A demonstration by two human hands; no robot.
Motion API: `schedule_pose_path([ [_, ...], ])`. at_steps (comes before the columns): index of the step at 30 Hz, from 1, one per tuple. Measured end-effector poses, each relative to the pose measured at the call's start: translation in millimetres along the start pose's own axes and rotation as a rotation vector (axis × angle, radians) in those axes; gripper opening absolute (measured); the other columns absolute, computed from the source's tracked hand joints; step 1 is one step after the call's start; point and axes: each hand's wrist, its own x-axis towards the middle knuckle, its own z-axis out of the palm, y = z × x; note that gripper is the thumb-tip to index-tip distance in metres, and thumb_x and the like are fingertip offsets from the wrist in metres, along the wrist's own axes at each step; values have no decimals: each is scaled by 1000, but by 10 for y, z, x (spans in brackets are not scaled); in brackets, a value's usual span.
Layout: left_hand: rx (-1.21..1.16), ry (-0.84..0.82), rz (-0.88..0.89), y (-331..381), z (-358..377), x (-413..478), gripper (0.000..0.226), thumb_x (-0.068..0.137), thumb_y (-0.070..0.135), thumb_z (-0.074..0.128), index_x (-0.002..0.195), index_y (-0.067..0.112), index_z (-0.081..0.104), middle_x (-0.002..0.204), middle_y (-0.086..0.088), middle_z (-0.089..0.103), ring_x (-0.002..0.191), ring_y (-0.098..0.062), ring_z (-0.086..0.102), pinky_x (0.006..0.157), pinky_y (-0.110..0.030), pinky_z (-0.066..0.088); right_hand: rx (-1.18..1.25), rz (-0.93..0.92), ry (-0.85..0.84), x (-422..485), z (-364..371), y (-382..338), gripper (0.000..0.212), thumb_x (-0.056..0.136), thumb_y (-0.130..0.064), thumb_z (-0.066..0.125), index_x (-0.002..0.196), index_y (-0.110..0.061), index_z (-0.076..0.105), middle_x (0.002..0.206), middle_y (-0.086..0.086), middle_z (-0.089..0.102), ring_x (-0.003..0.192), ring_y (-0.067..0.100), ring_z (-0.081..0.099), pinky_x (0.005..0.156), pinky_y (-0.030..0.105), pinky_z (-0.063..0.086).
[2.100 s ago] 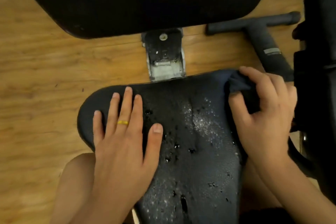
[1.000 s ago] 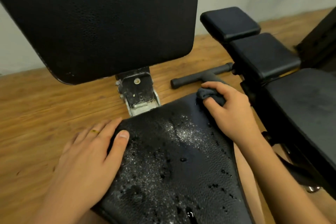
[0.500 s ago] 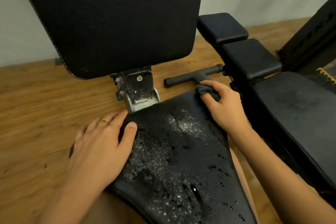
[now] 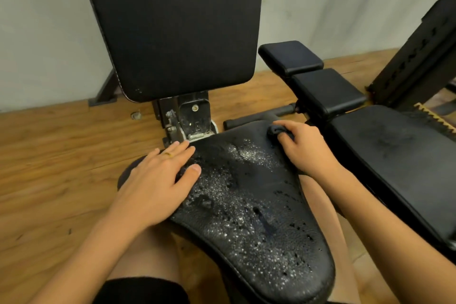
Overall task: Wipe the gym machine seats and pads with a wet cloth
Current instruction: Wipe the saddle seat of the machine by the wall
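Note:
A black bench seat (image 4: 246, 205) fills the lower middle of the head view, beaded with water drops. My left hand (image 4: 158, 180) lies flat on its left side, fingers straight, a yellow ring on one finger. My right hand (image 4: 303, 148) grips a bunched dark blue cloth (image 4: 276, 131) at the seat's far right corner. The upright black back pad (image 4: 172, 24) stands behind the seat on a metal hinge bracket (image 4: 190, 118).
A second black bench (image 4: 394, 155) with two smaller pads (image 4: 328, 91) lies to the right. A dark foot bar (image 4: 261, 117) rests on the wooden floor (image 4: 49, 155). A black rack upright (image 4: 419, 57) stands far right. My knees straddle the seat.
The view has tilted up, so the back pad and wall show more. My left hand slid toward the seat's far left edge. My right hand stays on the cloth at the far right corner.

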Motion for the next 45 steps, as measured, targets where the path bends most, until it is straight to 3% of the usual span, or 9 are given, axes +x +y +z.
schedule_pose_path([
  [6, -51, 25, -20, -31, 19, -15, 74, 86, 72, 19, 149, 39, 40, 154, 29, 25, 146, 3, 18, 124, -37, 17, -38, 94, -118, 579, 69, -12, 17, 97, -21, 47, 89, -10, 57, 85, 13, 59, 91, 39, 60, 66, 34, 38],
  [12, -56, 38, -24, -18, 19, -33, 76, 83, 74, 16, 148, 42, 40, 153, 31, 24, 146, 3, 19, 123, -38, 18, 45, 7, -54, 199, -34, 161, 35, 100, -25, 47, 133, -18, 59, 98, 10, 72, 86, 28, 65, 68, 37, 48],
  [20, -41, 34, -54, -28, 12, 14, 75, 82, 77, 13, 147, 48, 37, 153, 35, 21, 149, -2, 18, 121, -47, 24, 103, 41, -174, 607, -41, 83, 16, 99, -20, 46, 95, -18, 61, 78, 6, 61, 82, 29, 59, 55, 32, 35],
  [25, -23, 59, -51, -21, 26, -31, 74, 81, 76, 14, 146, 50, 36, 148, 41, 17, 142, 7, 13, 122, -38, 19, 125, -2, -106, 266, -83, 171, 33, 99, -20, 48, 130, -22, 60, 90, 9, 70, 80, 24, 63, 68, 37, 50],
  [28, -50, 82, -37, -29, 28, -11, 74, 82, 74, 16, 146, 45, 42, 146, 39, 22, 141, 9, 19, 120, -30, 16, 97, -31, -47, 13, -77, 193, 36, 100, -18, 49, 134, -21, 58, 79, 6, 69, 65, 13, 58, 59, 27, 39],
  [34, -33, 65, -38, -61, 66, -22, 74, 84, 74, 17, 146, 44, 41, 149, 35, 24, 145, 3, 22, 122, -37, 21, 26, 18, -194, 521, 22, 88, 49, 102, -19, 38, 151, -19, 36, 128, 16, 61, 102, 33, 60, 77, 35, 47],
  [37, -27, 59, -41, -61, 52, -20, 74, 84, 75, 16, 148, 46, 38, 152, 34, 24, 146, 3, 20, 123, -40, 22, -1, -12, -219, 515, 39, 81, 54, 103, -14, 36, 155, -24, 28, 159, 11, 28, 144, 37, 27, 111, 44, 32],
  [40, -32, 64, -45, -78, 36, -20, 73, 84, 75, 17, 147, 46, 39, 152, 33, 25, 146, 3, 20, 122, -41, 23, 22, -15, -209, 379, 28, 90, 50, 100, -11, 39, 150, -21, 38, 162, 0, 23, 151, 30, 5, 121, 47, 15],
  [45, -45, 94, -41, -69, 49, -35, 65, 89, 71, 26, 145, 44, 44, 147, 36, 27, 143, 6, 23, 122, -36, 21, -72, -33, -127, 1, 24, -3, 57, 99, -45, 45, 148, -15, 42, 154, 2, 40, 149, 30, 19, 116, 45, 25],
])
